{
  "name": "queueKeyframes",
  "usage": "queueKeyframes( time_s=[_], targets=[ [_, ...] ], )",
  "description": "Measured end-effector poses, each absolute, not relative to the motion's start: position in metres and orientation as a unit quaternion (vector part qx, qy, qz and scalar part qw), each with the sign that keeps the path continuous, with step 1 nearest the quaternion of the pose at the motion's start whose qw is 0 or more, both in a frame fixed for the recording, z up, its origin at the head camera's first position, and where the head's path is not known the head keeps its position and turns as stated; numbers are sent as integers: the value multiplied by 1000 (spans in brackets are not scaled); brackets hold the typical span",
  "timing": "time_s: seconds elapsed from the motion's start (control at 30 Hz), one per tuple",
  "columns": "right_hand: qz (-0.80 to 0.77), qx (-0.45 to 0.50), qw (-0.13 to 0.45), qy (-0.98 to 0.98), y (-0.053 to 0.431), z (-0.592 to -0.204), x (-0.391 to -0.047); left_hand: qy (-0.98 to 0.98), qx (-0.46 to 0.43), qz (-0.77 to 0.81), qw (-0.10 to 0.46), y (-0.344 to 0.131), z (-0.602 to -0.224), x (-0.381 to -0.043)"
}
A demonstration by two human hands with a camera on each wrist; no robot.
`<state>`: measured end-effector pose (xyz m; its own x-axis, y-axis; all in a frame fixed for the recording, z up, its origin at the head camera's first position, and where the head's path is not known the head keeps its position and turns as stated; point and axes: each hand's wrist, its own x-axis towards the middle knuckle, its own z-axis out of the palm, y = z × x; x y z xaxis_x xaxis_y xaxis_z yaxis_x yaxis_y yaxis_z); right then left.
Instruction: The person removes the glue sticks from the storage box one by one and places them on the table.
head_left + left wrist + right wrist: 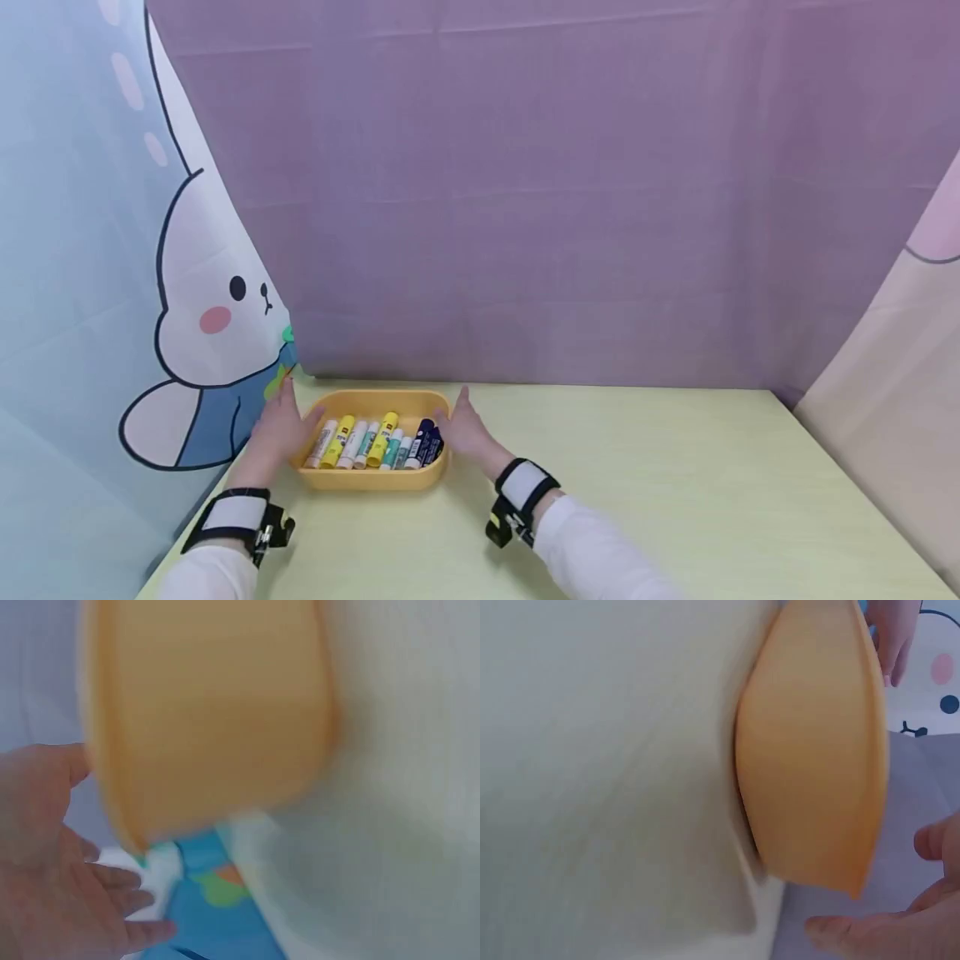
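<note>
An orange plastic bin [367,481] stands at the left of the table, holding a row of glue sticks [382,438] with white, yellow, teal and dark blue bodies. At its left end is my left hand [283,425], fingers spread, thumb tip right at the rim. From the left wrist view, the bin's side [210,712] fills the upper middle, and the fingers [124,900] extend loosely below its edge. My right hand [467,427] is by the opposite end with its fingers extended. In the right wrist view, that hand's thumb and fingers stand apart from the bin's wall [810,750].
The pale table [637,483] stretches to the right of the bin. Behind it hangs a purple cloth [525,208]. A blue curtain with a rabbit print [217,333] borders the left side, close by my left hand; a pale curtain [900,358] borders the right.
</note>
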<state>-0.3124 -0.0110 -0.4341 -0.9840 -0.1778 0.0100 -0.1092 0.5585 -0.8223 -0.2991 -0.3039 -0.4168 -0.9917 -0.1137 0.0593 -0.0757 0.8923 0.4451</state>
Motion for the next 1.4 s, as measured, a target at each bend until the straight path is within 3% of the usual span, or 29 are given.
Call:
queueKeyframes(
  time_s=[0.13, 0.23, 0.7, 1.4],
  targets=[
    [-481, -58, 35, 874, -28, -446, -316, -961, 61, -266, -37, -323, -432, -307],
    [-475, -53, 20, 878, -34, -452, -317, -953, 47, -296, -53, -328, -444, -312],
    [-439, -13, -21, 898, -39, -462, -318, -947, 57, -314, -46, -320, -449, -318],
    [-426, -35, 7, 904, -17, -463, -312, -935, 72, -341, -62, -299, -451, -306]
  ],
)
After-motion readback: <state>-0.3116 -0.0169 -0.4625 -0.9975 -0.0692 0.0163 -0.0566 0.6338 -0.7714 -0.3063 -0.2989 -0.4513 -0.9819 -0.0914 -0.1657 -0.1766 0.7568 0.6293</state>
